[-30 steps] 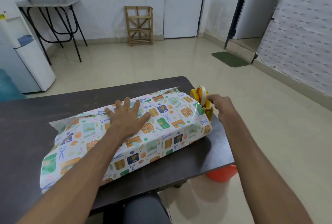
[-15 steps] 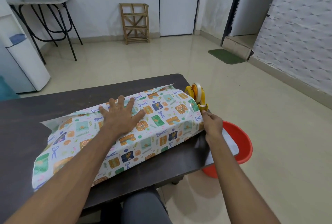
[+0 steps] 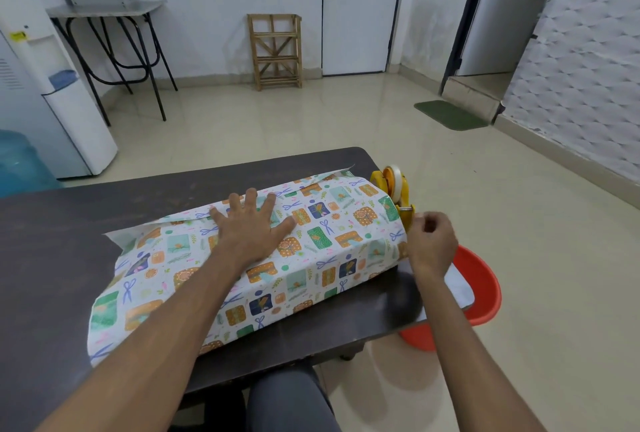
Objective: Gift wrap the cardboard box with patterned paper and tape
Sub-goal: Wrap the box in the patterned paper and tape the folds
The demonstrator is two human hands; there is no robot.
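The box, fully covered by patterned wrapping paper (image 3: 311, 258), lies lengthwise on the dark table (image 3: 52, 258); no cardboard shows. My left hand (image 3: 252, 227) rests flat with spread fingers on the top of the paper, over the overlapping seam. A yellow tape dispenser (image 3: 396, 189) with a white roll stands at the box's far right end. My right hand (image 3: 431, 244) hovers just in front of the dispenser's cutter, thumb and fingers pinched together; a clear tape strip between them is too faint to confirm.
A red bucket (image 3: 481, 289) sits on the floor beside the table's right edge, holding something white. A water dispenser (image 3: 45, 85) stands at the left, a wooden rack (image 3: 275, 50) and a folding table (image 3: 114, 33) along the far wall.
My right hand came off the dispenser's top, dropped toward the box's right end, then rose slightly with pinched fingers in front of the cutter. The left hand stayed pressed on the paper.
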